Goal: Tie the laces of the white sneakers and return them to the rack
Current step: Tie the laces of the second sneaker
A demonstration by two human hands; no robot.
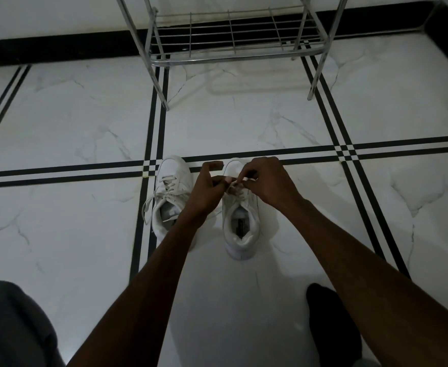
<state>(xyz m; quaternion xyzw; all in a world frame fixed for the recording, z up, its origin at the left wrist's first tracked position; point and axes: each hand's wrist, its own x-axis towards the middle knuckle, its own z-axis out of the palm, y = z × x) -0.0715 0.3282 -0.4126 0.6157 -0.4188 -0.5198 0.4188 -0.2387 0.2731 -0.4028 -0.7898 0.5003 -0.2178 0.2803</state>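
My left hand (207,190) and right hand (266,178) pinch the laces (234,184) of the sneaker (240,221) beneath them; its mate (168,197) sits just left.

We reach both bare forearms forward toward twelve o'clock, our left hand (209,187) and right hand (268,178) meeting knuckle to knuckle, fingers curled and pinching, the left index finger pointing toward three o'clock.
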